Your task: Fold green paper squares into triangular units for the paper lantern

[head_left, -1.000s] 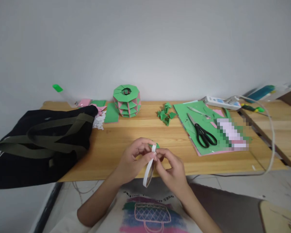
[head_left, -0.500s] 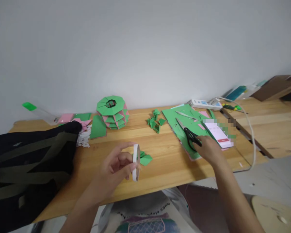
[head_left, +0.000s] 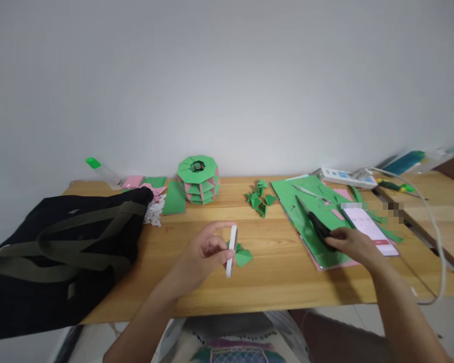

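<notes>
My left hand (head_left: 214,250) pinches a roll of white tape (head_left: 231,252) on edge, thumb on the near side. Just behind the roll lies a folded green paper piece (head_left: 244,256), partly hidden by it. My right hand (head_left: 350,243) has its fingers closed on the black handles of a pair of scissors (head_left: 318,225), whose blades point away to the left over a green paper sheet (head_left: 331,258). Several small folded green paper pieces (head_left: 262,199) sit mid-table. Farther left stands a tiered green and pink paper model (head_left: 199,176).
A black bag (head_left: 87,252) covers the table's left side, beside white scraps (head_left: 155,210) and coloured paper squares (head_left: 175,199). To the right are a phone (head_left: 366,227), a craft knife (head_left: 310,193), a power strip (head_left: 346,177) and its looping white cable (head_left: 433,222).
My view has turned, so the table sits farther right in it. The scissors' handles have tipped onto their edge in my right hand. My left hand still holds the tape.
</notes>
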{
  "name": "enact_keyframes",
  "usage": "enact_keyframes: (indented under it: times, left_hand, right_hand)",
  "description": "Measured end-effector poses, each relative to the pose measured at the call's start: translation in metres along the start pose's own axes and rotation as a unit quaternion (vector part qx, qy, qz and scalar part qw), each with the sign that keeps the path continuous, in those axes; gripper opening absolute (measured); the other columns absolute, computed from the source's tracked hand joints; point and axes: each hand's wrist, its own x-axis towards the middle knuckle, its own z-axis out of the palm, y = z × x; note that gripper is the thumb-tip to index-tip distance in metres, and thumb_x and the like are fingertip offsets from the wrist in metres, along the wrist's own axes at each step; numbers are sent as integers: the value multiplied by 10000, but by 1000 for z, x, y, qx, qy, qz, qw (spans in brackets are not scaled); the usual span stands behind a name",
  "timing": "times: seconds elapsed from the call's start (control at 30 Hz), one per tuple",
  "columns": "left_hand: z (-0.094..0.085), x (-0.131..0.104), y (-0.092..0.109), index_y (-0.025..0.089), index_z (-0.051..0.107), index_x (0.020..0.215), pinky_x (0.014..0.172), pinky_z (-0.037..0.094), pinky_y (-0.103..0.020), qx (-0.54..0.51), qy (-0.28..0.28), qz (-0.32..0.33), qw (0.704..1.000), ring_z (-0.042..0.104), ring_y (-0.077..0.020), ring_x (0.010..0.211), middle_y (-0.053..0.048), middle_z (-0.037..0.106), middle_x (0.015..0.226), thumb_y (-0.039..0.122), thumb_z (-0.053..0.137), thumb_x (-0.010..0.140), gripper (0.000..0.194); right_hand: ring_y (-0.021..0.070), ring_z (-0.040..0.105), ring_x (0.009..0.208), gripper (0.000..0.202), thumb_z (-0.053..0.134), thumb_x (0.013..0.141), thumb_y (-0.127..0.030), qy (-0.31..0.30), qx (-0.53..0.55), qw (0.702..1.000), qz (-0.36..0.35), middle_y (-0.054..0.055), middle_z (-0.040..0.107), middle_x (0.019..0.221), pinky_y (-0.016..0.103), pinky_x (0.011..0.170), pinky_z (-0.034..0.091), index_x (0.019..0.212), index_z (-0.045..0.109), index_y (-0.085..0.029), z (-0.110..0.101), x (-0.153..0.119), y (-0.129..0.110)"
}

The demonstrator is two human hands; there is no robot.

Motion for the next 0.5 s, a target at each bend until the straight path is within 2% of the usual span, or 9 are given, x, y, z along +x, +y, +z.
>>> enact_keyframes:
  times: [0.13,0.27,0.3,0.37,0.43,0.47,0.5]
  left_hand:
    - [-1,-2,2,186,512,1156,605,429,-256,-9,18,8,1000,601,-121,553,48,650,596,257,701,761,444]
    - [0,-1,-1,190,515,1146,607,439,-271,-16,29,12,999,606,-127,545,51,646,607,251,697,764,427]
    - [0,0,-1,191,517,1145,606,443,-273,-20,28,11,999,609,-129,547,47,649,616,249,697,764,425]
    - [1,1,-2,195,524,1140,604,450,-270,-27,27,14,999,614,-132,557,42,652,623,241,702,760,422]
    - [2,2,-2,201,528,1146,597,453,-265,-32,25,20,999,610,-130,557,40,654,621,241,709,755,432]
    - [3,2,-1,204,529,1152,589,452,-262,-32,24,22,999,604,-127,553,40,655,622,248,711,755,440]
    - [3,2,0,207,529,1158,579,450,-259,-31,22,23,999,597,-124,549,39,658,627,259,710,758,443]
  right_hand:
    - [267,624,657,348,567,642,-554,-30,165,986,-25,114,662,684,382,612,488,665,603,-209,-4,-18,6]
    - [237,563,639,565,407,655,-782,-40,300,950,-82,103,597,752,391,583,465,779,556,-251,8,-53,-5]
    - [212,511,580,599,369,643,-816,-37,338,935,-98,74,548,708,379,547,439,803,547,-266,13,-63,-11]
    - [141,326,442,521,505,626,-769,-53,484,863,-131,-12,376,587,325,454,341,805,549,-282,23,-80,-26]
    - [105,170,391,567,492,628,-817,-115,543,818,-151,-67,224,533,284,396,260,786,560,-277,34,-93,-42]
    - [101,177,382,624,479,589,-859,-135,555,802,-175,-71,227,516,276,387,260,776,563,-269,40,-97,-49]
    - [110,234,388,652,471,573,-876,-174,544,799,-186,-61,272,511,281,402,295,768,565,-261,45,-100,-54]
